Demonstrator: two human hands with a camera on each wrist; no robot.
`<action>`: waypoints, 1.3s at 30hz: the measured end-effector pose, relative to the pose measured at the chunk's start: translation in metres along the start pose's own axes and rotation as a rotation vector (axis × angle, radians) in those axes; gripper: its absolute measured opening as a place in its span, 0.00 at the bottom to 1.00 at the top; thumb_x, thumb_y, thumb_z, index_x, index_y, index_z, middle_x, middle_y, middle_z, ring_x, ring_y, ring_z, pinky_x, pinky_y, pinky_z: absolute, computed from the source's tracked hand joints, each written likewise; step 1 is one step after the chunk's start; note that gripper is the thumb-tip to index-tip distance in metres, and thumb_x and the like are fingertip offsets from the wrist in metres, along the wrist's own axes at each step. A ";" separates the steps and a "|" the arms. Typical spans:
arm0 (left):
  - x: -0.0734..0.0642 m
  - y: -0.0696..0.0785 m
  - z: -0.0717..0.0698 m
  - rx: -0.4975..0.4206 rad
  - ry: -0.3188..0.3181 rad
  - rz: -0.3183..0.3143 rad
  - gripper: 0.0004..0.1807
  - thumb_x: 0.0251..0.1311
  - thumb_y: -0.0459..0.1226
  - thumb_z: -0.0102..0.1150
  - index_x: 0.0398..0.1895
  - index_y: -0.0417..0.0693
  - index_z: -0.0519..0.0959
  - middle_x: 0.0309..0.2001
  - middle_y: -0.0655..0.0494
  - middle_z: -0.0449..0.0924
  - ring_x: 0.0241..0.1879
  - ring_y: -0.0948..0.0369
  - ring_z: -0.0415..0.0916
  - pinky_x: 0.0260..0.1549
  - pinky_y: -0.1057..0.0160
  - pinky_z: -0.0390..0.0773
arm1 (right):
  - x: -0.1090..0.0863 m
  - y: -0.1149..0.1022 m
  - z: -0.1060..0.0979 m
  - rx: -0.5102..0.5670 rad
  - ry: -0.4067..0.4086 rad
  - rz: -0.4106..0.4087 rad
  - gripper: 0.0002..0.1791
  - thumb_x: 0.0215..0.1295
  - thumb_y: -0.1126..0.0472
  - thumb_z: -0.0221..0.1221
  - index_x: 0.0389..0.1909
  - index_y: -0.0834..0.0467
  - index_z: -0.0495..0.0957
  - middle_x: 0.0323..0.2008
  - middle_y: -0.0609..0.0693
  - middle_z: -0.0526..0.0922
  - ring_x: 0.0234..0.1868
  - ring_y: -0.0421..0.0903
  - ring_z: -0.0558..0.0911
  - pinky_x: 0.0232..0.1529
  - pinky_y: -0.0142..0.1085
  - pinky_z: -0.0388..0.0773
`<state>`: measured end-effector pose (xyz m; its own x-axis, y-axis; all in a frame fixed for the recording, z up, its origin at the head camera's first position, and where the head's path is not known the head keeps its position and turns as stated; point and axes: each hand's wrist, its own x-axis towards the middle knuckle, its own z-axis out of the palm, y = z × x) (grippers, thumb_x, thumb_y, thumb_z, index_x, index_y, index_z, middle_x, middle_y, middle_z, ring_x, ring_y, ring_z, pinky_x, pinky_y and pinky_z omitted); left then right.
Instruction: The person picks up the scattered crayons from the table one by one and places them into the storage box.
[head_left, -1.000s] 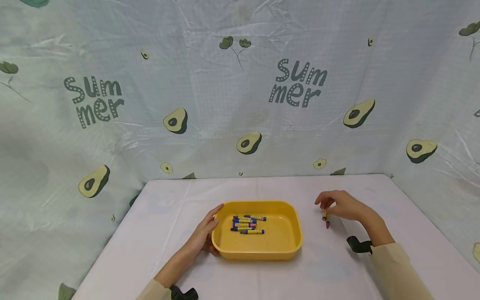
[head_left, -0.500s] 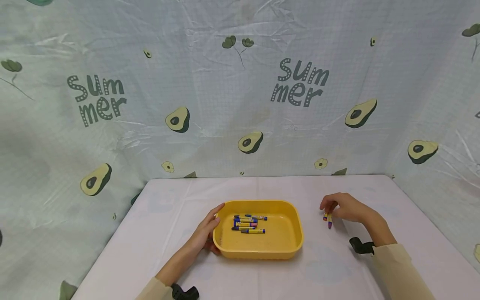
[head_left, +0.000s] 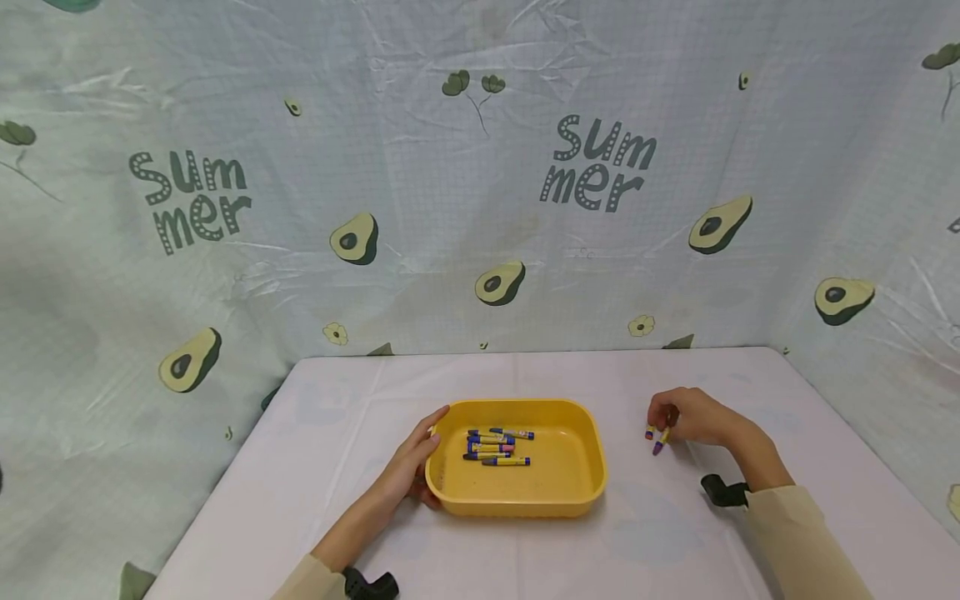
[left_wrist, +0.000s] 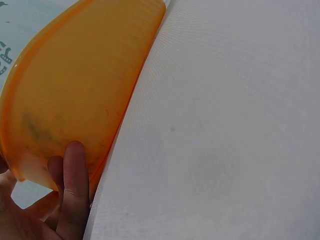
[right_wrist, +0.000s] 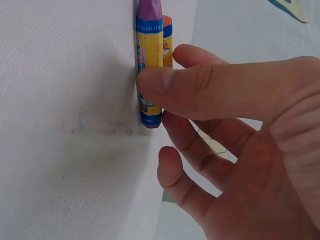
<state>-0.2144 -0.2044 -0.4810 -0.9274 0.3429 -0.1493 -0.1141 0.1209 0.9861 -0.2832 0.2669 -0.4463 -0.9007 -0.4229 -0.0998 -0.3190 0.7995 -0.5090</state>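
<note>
A shallow yellow plastic tray (head_left: 517, 509) stands mid-table with several yellow-and-blue wrapped crayons (head_left: 491, 448) lying in its left half. My left hand (head_left: 408, 458) holds the tray's left end, fingers at the rim and outer wall; the left wrist view has two fingers (left_wrist: 75, 175) against that wall. Right of the tray, my right hand (head_left: 697, 416) pinches a purple crayon (right_wrist: 150, 47), thumb on its wrapper and the other fingers bent behind. An orange crayon (right_wrist: 168, 37) sits right beside it, partly hidden by the purple one.
A white cloth covers the table (head_left: 562, 558). Behind and at both sides hangs a pale curtain (head_left: 420, 167) printed with avocados and lettering. Faint coloured specks mark the cloth near the right hand.
The right hand has shifted slightly to the right, its fingers drawing in closer round the crayons, and the purple crayon now slants more. The left hand and tray stay put.
</note>
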 end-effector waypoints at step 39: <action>-0.001 0.004 0.001 0.005 -0.007 0.001 0.26 0.74 0.52 0.36 0.73 0.76 0.52 0.61 0.37 0.69 0.26 0.54 0.82 0.21 0.54 0.84 | -0.005 -0.004 -0.007 0.094 -0.145 -0.072 0.13 0.53 0.69 0.64 0.37 0.51 0.85 0.35 0.46 0.82 0.34 0.41 0.75 0.34 0.28 0.79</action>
<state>-0.2132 -0.2034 -0.4774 -0.9250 0.3495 -0.1492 -0.1118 0.1250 0.9858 -0.2799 0.2687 -0.4376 -0.8225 -0.5398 -0.1792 -0.3457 0.7246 -0.5961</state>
